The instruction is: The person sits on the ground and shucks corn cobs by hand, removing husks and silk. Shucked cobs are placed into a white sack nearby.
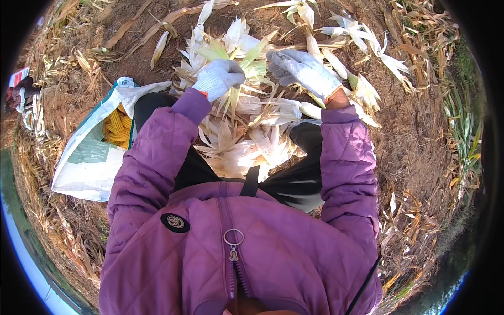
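My left hand (221, 78), in a pale knitted glove, is curled above a heap of corn husks (236, 138). Pale green husk leaves (254, 55) lie close beside it; whether its fingers grip any is not clear. To the right, my right hand (301, 71), gloved too, has its thumb and fingers parted, with nothing seen between them. Near its wrist lie ears of corn partly in husk (334, 63). Left of my left arm, a white and green woven sack (90, 165) lies with its mouth open, holding husked yellow ears of corn (118, 128).
Husked-back leaves (388, 59) and dry corn stalks (122, 33) are scattered over the brown soil. My bent legs in dark trousers (295, 185) flank the husk heap. Green plants (464, 126) grow at the far right. Partly seen objects (23, 92) stand at the far left.
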{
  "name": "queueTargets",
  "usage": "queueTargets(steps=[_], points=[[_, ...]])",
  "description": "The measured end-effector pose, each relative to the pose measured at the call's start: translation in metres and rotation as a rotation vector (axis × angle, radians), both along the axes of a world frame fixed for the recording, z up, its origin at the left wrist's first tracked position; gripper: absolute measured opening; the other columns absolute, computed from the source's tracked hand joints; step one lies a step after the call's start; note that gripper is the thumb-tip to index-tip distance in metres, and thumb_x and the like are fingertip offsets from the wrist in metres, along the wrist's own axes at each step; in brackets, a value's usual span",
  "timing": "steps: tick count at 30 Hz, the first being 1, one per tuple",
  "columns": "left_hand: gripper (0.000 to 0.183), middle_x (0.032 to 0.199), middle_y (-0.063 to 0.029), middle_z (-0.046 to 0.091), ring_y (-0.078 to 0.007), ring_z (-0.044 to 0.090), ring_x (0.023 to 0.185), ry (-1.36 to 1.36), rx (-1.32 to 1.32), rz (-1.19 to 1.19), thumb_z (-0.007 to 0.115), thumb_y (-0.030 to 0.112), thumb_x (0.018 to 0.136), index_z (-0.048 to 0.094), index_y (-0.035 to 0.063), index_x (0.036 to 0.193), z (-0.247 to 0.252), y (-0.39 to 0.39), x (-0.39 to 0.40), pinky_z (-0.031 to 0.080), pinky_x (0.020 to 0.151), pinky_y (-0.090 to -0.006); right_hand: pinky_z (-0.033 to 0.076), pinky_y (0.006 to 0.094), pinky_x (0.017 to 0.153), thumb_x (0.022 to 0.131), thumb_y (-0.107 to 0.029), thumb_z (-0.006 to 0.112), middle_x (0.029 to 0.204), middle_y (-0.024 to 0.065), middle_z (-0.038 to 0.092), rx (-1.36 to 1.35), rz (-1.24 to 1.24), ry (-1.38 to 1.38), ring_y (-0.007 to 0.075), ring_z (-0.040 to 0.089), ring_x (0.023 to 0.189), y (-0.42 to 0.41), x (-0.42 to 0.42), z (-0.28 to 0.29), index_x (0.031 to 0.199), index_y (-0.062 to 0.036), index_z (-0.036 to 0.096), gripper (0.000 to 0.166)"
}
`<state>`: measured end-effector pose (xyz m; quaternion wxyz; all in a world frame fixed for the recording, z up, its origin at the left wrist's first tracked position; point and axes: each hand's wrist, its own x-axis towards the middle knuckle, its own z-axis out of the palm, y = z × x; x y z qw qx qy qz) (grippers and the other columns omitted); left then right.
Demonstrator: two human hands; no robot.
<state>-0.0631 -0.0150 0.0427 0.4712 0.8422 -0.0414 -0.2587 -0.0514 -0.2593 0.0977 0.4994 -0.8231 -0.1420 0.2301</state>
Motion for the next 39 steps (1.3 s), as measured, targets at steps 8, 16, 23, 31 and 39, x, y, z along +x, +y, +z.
queueTargets(steps=[8,16,23,31,39], points=[[0.049,0.113,-0.0146,0.061,-0.0286,0.058,0.106,-0.504,0.502,-0.403,0.056,0.008,0.081,0.052,0.0200,0.129,-0.019,0.014,0.045,0.046,0.090,-0.0385,0.053,0.0253,0.074,0.091,-0.022,0.053,0.104,0.0099,0.066,-0.026,-0.592,-0.152,0.0147,0.064,0.087,-0.068,0.030,0.005,0.121,0.0012,0.057,0.038],[0.041,0.120,-0.0079,0.057,-0.0247,0.058,0.104,-0.847,0.703,-0.599,0.058,0.010,0.079,0.057,0.0155,0.120,-0.050,0.027,0.055,0.039,0.097,-0.0475,0.047,0.0403,0.088,0.083,-0.039,0.052,0.107,0.0177,0.065,-0.922,-0.281,-0.174,0.0342,0.062,0.098,-0.121,0.037,-0.122,0.108,-0.0081,0.065,0.042],[0.037,0.105,-0.0076,0.061,-0.0269,0.058,0.096,-0.545,0.643,-0.707,0.056,0.011,0.079,0.058,0.0128,0.116,-0.044,0.021,0.051,0.042,0.089,-0.0414,0.050,0.0434,0.082,0.078,-0.025,0.055,0.099,0.0191,0.067,-1.269,-0.067,0.208,0.0348,0.065,0.092,-0.138,-0.013,-0.233,0.105,-0.0105,0.066,0.033],[0.036,0.097,-0.0093,0.062,-0.0256,0.060,0.092,-0.701,0.548,-0.680,0.062,0.019,0.077,0.059,0.0087,0.112,-0.047,0.014,0.054,0.044,0.087,-0.0407,0.047,0.0444,0.084,0.076,-0.016,0.058,0.106,0.0081,0.061,-1.354,-0.064,-0.071,0.0300,0.056,0.102,-0.147,-0.049,-0.296,0.113,-0.0169,0.060,0.037],[0.038,0.098,-0.0105,0.061,-0.0265,0.058,0.096,-0.629,0.600,-0.729,0.063,0.023,0.078,0.059,0.0077,0.112,-0.041,0.005,0.052,0.044,0.086,-0.0403,0.040,0.0460,0.086,0.077,-0.017,0.058,0.104,0.0068,0.060,-1.429,0.003,-0.100,0.0257,0.056,0.102,-0.152,-0.053,-0.345,0.114,-0.0164,0.056,0.038]])
